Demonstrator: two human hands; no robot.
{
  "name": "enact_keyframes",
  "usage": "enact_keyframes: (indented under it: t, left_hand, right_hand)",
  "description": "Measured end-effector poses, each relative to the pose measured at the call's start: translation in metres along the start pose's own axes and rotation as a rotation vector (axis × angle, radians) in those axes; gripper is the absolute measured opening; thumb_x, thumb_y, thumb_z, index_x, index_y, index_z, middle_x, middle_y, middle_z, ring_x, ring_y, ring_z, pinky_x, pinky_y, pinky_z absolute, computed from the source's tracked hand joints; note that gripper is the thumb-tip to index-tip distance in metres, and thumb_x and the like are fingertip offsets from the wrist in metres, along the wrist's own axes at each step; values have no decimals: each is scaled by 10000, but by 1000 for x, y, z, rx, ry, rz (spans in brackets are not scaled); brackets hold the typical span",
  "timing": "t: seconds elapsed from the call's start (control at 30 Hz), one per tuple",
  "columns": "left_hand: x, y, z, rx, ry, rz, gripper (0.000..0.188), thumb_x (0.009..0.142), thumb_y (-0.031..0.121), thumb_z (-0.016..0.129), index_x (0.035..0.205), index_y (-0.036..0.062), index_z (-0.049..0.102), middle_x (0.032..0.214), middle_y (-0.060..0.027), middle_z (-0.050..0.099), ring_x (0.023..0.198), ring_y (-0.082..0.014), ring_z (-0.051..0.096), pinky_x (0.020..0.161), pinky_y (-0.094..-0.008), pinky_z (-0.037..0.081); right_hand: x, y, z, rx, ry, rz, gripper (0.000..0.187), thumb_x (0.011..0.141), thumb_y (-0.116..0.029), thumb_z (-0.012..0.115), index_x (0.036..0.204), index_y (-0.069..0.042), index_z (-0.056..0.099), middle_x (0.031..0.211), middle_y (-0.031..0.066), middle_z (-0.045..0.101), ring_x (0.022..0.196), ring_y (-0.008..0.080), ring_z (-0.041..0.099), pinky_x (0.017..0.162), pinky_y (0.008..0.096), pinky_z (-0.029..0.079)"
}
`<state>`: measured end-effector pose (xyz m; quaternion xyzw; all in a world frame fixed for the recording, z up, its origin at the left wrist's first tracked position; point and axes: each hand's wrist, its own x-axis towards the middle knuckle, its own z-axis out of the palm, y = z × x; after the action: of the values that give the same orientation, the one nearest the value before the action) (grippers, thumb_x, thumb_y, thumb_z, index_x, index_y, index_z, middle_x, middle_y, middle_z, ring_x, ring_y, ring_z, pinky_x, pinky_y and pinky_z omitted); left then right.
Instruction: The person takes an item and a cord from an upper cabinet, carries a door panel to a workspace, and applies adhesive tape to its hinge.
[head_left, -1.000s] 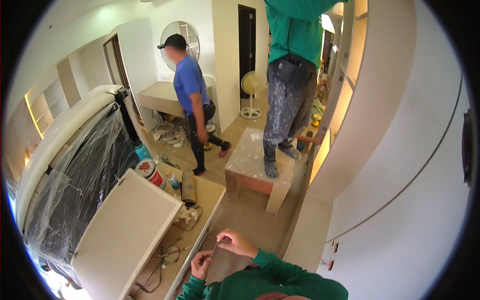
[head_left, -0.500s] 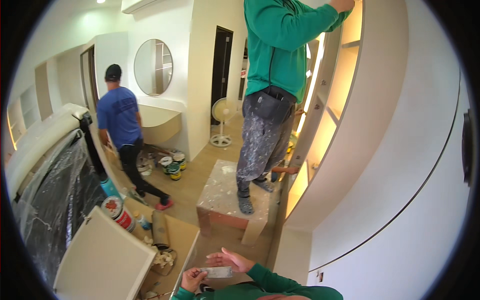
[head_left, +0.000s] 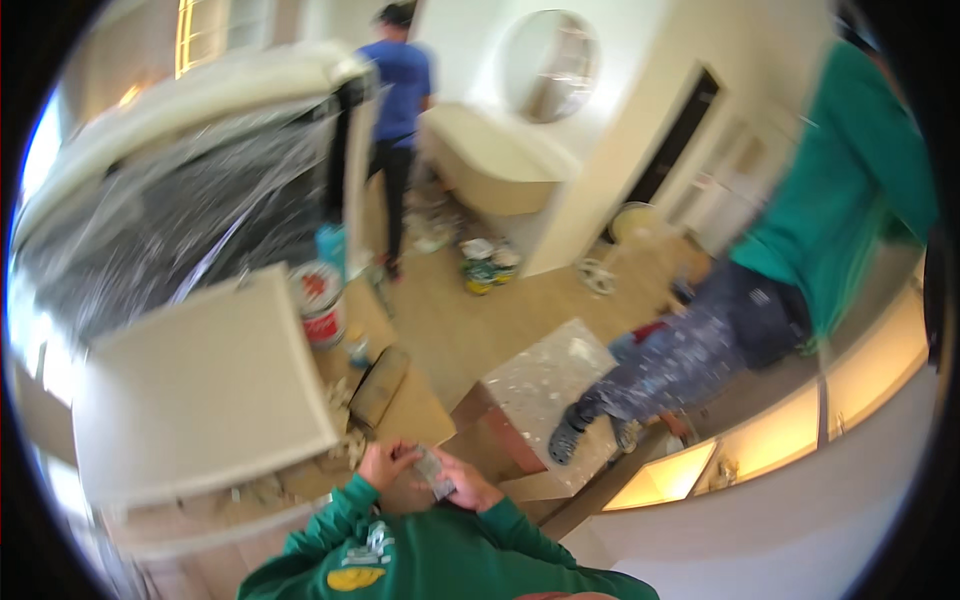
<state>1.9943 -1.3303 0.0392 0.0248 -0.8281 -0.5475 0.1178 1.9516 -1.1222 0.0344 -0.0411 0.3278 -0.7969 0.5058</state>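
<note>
In front of my green-sleeved chest is a small, flat, grey rectangular piece (head_left: 434, 474), tilted and a little blurred. The fingers of my left hand (head_left: 384, 465) are closed at its upper left end. My right hand (head_left: 473, 487) wraps round its other side, partly covering it. What the piece is made for cannot be made out. Just beyond my hands, a dark cylindrical roll (head_left: 379, 388) lies on a tan board (head_left: 425, 412), with crumpled whitish scraps (head_left: 350, 445) beside it.
A pale panel (head_left: 200, 375) leans at left, near a paint can (head_left: 320, 308) and plastic-wrapped furniture (head_left: 220, 190). A co-worker in green (head_left: 820, 200) stands on a spattered platform (head_left: 550, 370) by lit shelves (head_left: 770, 445). Another person in blue (head_left: 398, 90) stands farther back.
My view has swung left and tilted. My right hand, open beside the piece before, has closed on it along with my left. The person in blue has walked farther off.
</note>
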Motion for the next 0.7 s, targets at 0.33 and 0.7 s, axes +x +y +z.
enact_keyframes:
  t: [0.33,0.7]
  left_hand:
    - [-69,-30,-1,-634,783,-531,442,945,470,614,930,29,634,782,-44,670,676,-97,614,600,-236,496]
    - [-36,-53,-26,-1073,1271,-353,529,920,403,672,1225,-7,538,1065,-114,673,839,-198,692,705,-311,586]
  right_hand:
    - [118,-93,-4,-960,-369,93,606,914,15,396,1511,-78,349,1498,67,437,1323,207,470,955,302,483]
    - [188,-56,62,-1629,-662,-774,383,949,-153,591,1324,-78,596,1390,96,551,1107,326,536,989,393,445]
